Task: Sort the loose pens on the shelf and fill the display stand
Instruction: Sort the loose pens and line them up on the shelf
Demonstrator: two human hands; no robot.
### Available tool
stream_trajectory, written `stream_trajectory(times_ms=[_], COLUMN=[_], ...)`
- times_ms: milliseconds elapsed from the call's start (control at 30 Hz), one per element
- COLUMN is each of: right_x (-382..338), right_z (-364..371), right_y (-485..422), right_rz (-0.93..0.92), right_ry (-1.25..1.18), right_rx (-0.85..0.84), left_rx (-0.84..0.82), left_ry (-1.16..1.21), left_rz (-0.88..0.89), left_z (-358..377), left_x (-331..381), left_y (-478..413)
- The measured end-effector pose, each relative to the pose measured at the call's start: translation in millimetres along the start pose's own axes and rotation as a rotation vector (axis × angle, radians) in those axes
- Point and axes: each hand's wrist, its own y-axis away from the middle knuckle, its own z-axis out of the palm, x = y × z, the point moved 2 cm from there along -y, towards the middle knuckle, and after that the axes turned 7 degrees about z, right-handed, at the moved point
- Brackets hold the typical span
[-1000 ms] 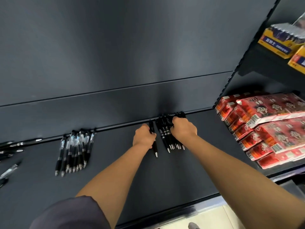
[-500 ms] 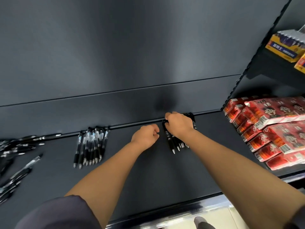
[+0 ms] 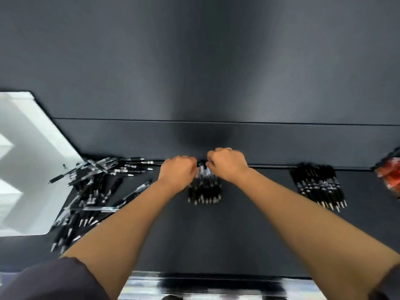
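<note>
So, head cam only, looking down at a dark shelf with a dark back panel behind it.

Both hands are on the middle batch of pens, which lies against the shelf's back edge with the tips pointing toward the person. The left hand and the right hand are both clenched, fingers curled over the clip ends of that batch, knuckles nearly touching. My guess is that they're squaring the pens up against the back edge so the ends line up as one neat row.

Well off to the right there's another tidy batch, parked the same way, so that's probably a sort that's already finished. On the left is the messy pile, with pens crossing each other at all angles. I'd say that's the unsorted stock, so there's plenty left to do.

A white angular thing sits past the pile. It could be the display stand, but I honestly can't tell. Red packets peek in, blurry, at the far right edge.
</note>
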Motion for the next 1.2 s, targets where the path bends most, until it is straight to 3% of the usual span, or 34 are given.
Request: stream_trajectory(times_ms=[300,467,667,867,933,1067,1200], right_x=[-145,-189,-210,-212,-211,-215,-222], right_z=[29,51,72,72,68,67,77], right_y=[-42,-48,-46,-46,-45,-35,-25], right_rz=[-0.123,-0.239,-0.305,-0.185,-0.236,-0.35,-0.42], right_ry=[-0.127,-0.083,0.152,-0.031,-0.099,-0.124,-0.088], right_rx=[-0.285,-0.461,-0.389,-0.26,-0.3,-0.627,-0.558], left_rx=[-0.113,-0.212,-0.289,-0.295,-0.277,-0.241,-0.226], left_ry=[0.01,0.167,0.205,-0.023,-0.058,0.01,0.134], left_rz=[-0.153,-0.168,-0.054,-0.041,-0.064,-0.139,-0.179], left_z=[-12,-3,16,31,33,30,29], left_x=[-150,-189,-197,-191,-190,-189,-190], left_y=[73,100,118,114,110,102,105])
